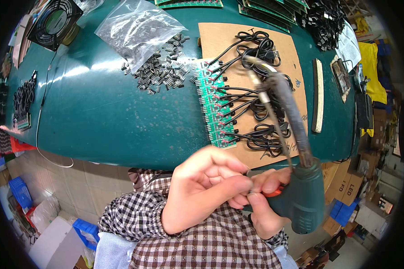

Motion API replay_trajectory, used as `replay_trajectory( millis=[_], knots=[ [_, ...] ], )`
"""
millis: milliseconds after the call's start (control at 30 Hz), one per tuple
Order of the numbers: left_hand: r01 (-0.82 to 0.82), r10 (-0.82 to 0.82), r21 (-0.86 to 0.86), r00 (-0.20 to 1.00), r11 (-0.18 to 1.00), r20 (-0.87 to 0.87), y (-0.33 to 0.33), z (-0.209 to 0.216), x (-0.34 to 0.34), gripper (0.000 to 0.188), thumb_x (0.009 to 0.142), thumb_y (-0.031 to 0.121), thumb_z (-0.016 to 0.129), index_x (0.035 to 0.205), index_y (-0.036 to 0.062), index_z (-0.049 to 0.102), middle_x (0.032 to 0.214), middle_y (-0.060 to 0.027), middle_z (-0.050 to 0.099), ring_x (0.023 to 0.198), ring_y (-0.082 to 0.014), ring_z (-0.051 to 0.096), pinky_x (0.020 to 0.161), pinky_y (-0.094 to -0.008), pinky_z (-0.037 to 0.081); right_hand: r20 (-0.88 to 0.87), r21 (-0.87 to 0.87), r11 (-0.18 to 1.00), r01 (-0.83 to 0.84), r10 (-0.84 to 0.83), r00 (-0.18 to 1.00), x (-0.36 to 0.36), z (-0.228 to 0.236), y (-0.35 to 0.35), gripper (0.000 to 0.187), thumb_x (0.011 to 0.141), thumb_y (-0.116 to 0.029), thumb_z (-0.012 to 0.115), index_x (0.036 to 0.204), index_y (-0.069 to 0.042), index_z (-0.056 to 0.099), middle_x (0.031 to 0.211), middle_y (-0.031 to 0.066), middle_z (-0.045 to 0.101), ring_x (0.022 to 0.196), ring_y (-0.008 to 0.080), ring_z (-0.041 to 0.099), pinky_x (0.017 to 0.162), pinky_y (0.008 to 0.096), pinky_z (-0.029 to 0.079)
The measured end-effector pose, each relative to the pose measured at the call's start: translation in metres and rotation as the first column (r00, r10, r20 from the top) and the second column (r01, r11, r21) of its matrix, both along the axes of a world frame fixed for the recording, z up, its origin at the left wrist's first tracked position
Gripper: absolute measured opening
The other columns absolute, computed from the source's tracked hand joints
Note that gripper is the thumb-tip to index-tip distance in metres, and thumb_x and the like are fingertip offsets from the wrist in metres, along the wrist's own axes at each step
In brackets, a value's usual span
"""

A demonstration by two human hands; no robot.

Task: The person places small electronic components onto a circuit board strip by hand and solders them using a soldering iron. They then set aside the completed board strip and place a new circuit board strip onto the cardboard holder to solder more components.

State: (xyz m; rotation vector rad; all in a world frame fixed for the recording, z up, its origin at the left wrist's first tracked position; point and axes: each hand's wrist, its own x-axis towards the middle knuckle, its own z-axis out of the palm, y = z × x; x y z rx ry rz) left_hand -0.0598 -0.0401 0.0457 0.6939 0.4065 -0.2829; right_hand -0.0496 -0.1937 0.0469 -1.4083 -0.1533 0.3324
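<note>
Gripping a green soldering gun (pixel 304 204) with an orange trigger, the right hand (pixel 268 217) is closed beside its handle, thumb and fingertips meeting those of the left hand (pixel 199 195). The left hand curls inward, thumb and index finger pinching a tiny dark piece (pixel 248 172), too small to identify. Both hands sit low, just off the near table edge in front of the checked clothing (pixel 188 242); the left wrist comes from the lower left. The gun's blurred barrel rises away from the person, above black cables (pixel 262 139). Just beyond the fingertips, a green circuit-board strip (pixel 215 112) lies along the left edge of a cardboard sheet (pixel 296 58). Farther left, small black connectors (pixel 164 71) spill near a clear plastic bag (pixel 137 31).
</note>
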Motion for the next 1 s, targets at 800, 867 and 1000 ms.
replay_trajectory(
  millis=[800,867,1000],
  knots=[
    [0.020,-0.049,0.666,0.998,0.746,0.025,0.023,-0.037,-0.002,0.011,0.084,0.006,0.054,0.085,-0.0047,0.053,0.076,-0.0074,0.058,0.066,-0.0093,0.059,0.058,-0.0202,0.051,0.163,-0.269,0.912,0.310,-0.274,0.948,-0.030,0.002,-0.008,0.035,0.075,-0.015,0.056,0.102,0.002,0.041,0.083,0.0133,0.048,0.073,0.0229,0.053,0.062,0.0332,0.049],
    [0.023,-0.038,0.658,0.999,0.753,0.008,0.022,-0.039,-0.002,0.011,0.084,0.006,0.054,0.086,-0.0040,0.053,0.074,-0.0080,0.059,0.064,-0.0094,0.059,0.057,-0.0200,0.050,0.105,-0.292,0.917,0.271,-0.250,0.962,-0.034,0.005,-0.018,0.038,0.076,-0.019,0.057,0.104,0.001,0.041,0.087,0.0121,0.047,0.077,0.0240,0.053,0.063,0.0344,0.050],
    [0.064,-0.060,0.607,0.998,0.792,-0.027,0.021,-0.038,0.000,0.010,0.084,0.006,0.054,0.086,-0.0038,0.052,0.074,-0.0081,0.059,0.063,-0.0097,0.059,0.056,-0.0200,0.050,0.049,-0.250,0.906,0.341,-0.340,0.939,-0.047,0.000,-0.019,0.040,0.078,-0.023,0.057,0.105,0.001,0.040,0.089,0.0127,0.047,0.080,0.0250,0.054,0.067,0.0351,0.052]
  ],
)
